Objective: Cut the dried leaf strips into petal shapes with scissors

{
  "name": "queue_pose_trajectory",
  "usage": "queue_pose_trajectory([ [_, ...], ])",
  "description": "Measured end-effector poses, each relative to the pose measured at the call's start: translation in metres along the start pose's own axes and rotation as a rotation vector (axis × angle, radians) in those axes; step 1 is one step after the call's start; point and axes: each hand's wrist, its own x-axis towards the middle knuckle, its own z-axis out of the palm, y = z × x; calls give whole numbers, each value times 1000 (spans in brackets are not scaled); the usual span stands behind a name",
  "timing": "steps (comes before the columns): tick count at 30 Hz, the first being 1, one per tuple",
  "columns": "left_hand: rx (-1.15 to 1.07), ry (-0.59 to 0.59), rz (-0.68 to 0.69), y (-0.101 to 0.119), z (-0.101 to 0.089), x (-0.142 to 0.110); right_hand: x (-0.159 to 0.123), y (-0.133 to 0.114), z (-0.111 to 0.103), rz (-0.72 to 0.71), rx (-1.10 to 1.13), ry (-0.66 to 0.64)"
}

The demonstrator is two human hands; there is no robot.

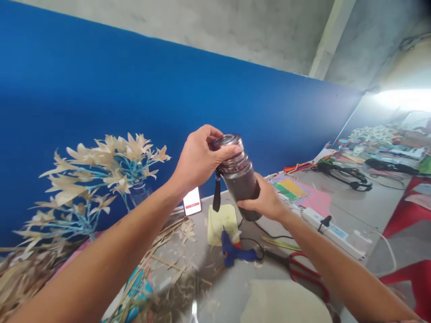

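A dark bottle (239,181) with a clear-looking lid (229,141) and a black strap (217,194) is held tilted above the table. My left hand (202,154) is closed round the lid, thumb across its front. Lower down, my right hand (264,197) wraps round the body of the bottle. Whether the lid is loose or tight I cannot tell. Below the bottle lie a blue glue gun (232,251) and a yellow pad of paper (218,220).
Cream artificial flowers (101,170) on blue stems stand at the left. A lit phone (192,202) leans near the blue wall (168,89). Red-handled scissors (303,269), a white power strip (333,233), coloured paper (313,195) and dry scraps (182,260) lie on the grey table (357,211).
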Motion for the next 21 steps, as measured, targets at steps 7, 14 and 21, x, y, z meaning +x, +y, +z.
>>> queue_pose_trajectory([
  [7,-49,-90,18,-8,8,3,14,17,6,-30,66,39],
  [14,-164,-375,111,-33,27,62,51,44,19,2,169,229],
  [21,317,-341,198,-47,49,53,72,95,77,122,376,204],
])
